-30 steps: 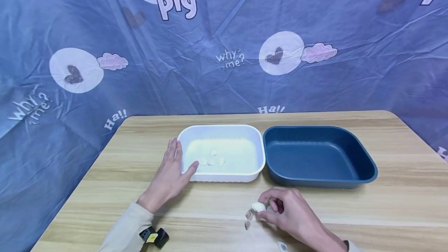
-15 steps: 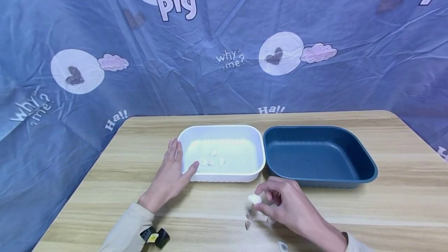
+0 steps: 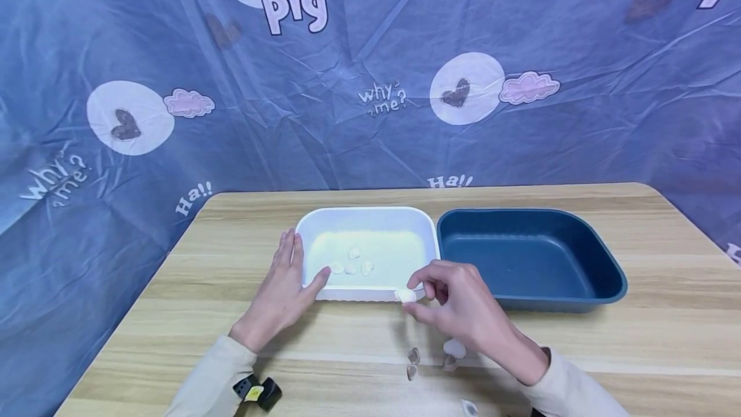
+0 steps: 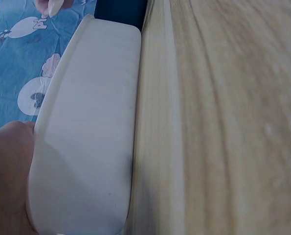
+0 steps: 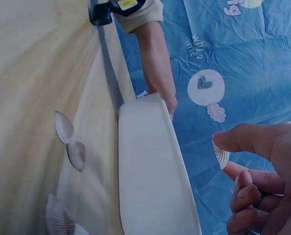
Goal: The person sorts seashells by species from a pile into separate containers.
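Note:
A white ribbed seashell [image 3: 406,295] is pinched between the thumb and index finger of my right hand [image 3: 463,298], up at the front right rim of the white basin [image 3: 370,294]. In the right wrist view the shell [image 5: 221,155] shows edge-on at the fingertips, the other fingers curled below. My left hand [image 3: 280,295] rests against the basin's front left corner, fingers straight along the left side and thumb over the front rim. Several pale shells [image 3: 350,268] lie inside the basin near that thumb.
A dark blue basin [image 3: 521,304] stands right beside the white one. Two small brownish shells [image 3: 413,356] lie on the wooden table [image 3: 324,365] in front. Nearer my right forearm are a white shell [image 3: 455,348], a brownish shell [image 3: 449,363] and another shell [image 3: 469,408] at the bottom edge.
My right hand has lifted the white shell from among the table shells and carried it forward and left to the white basin's rim. My left hand stays in place.

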The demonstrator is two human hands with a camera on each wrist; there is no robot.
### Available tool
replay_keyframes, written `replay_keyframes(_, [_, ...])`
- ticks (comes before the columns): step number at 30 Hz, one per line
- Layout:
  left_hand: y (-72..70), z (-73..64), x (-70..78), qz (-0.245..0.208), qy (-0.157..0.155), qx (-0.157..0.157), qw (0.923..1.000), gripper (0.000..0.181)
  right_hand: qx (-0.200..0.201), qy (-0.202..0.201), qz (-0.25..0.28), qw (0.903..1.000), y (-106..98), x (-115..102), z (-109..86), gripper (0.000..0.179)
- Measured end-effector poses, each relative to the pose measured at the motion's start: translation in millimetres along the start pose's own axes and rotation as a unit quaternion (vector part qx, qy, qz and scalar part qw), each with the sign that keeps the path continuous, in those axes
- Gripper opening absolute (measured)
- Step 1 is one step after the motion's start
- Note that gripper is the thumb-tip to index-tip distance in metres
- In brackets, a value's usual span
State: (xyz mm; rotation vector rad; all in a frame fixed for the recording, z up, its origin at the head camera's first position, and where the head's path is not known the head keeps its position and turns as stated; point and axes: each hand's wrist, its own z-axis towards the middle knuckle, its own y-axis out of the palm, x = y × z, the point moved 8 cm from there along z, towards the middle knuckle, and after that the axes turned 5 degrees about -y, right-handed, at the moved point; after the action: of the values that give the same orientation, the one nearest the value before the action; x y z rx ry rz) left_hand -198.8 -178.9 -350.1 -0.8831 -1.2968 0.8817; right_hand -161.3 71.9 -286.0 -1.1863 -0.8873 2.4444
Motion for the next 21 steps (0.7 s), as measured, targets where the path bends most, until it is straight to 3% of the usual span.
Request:
replay_keyframes(13, [0.0, 1.1, 0.3, -0.001, 0.001, 0.003, 1.0000, 0.093, -0.036, 0.064, -0.013, 0.9972, 18, 23, 29.1, 0.015])
replay_keyframes(21, [-2.1, 0.1, 2.8, 0.010, 0.011, 0.011, 0.9998, 0.090, -0.062, 0.072, -0.022, 0.9953, 32, 33, 42.9, 0.014])
